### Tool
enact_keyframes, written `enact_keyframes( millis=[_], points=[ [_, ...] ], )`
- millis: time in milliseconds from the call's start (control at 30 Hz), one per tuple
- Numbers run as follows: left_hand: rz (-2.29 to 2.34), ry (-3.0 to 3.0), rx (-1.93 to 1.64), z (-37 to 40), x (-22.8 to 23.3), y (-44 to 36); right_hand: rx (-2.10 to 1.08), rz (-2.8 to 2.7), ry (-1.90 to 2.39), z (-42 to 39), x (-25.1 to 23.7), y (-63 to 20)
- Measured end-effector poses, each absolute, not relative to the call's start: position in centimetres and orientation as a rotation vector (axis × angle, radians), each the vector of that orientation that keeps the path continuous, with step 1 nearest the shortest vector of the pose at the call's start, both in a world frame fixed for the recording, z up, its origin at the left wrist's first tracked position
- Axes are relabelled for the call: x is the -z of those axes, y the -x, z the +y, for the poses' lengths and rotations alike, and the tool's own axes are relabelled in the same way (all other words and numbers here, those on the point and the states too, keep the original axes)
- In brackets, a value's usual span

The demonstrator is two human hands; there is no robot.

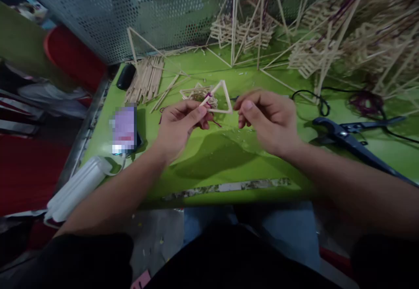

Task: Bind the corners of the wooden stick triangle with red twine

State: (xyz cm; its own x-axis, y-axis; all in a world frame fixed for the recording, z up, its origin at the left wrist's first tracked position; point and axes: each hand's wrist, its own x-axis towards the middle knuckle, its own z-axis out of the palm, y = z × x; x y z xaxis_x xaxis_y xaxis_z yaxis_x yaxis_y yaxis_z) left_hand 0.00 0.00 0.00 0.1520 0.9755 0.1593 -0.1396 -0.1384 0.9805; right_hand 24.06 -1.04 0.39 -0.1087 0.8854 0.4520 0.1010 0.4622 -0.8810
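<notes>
My left hand [178,125] is closed in a pinch on a small triangular frame of thin wooden sticks [226,97]. Purple thread [208,95] is wound around the frame near my fingertips, and a loose end hangs below them. Just to the right of the frame's corner, my right hand [273,118] has its fingers curled and thumb pressed in; whether something thin is between them I cannot make out. Behind the frame lies a small lattice of stacked sticks [193,91], partly hidden by my left hand and the frame.
Loose sticks [145,79] lie at the left by a black case [126,76]. Nearer are a phone [124,127] and a white power strip [80,188]. Stick structures [242,31] crowd the back right. Dark-handled pliers [343,134] and a black cord [324,105] rest at right.
</notes>
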Motion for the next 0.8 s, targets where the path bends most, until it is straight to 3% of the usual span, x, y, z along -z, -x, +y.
enact_keyframes(
  millis=[100,200,433,800],
  points=[
    [1.033,-1.400,-1.294,-0.2,-0.1,-0.2,-0.494,-1.700,0.765,-1.6,-0.5,-24.6],
    [1.096,-1.535,-1.336,-0.4,0.0,-0.3,-0.362,-1.897,0.662,-1.2,-0.2,-24.8],
    [1.119,-1.531,-1.281,-0.8,0.8,-0.2,-0.318,-1.888,0.810,-0.4,1.4,-23.5],
    [1.054,-1.610,-1.271,-1.5,0.9,-0.7,-0.619,-1.913,1.012,-2.1,0.8,-22.2]
  ],
)
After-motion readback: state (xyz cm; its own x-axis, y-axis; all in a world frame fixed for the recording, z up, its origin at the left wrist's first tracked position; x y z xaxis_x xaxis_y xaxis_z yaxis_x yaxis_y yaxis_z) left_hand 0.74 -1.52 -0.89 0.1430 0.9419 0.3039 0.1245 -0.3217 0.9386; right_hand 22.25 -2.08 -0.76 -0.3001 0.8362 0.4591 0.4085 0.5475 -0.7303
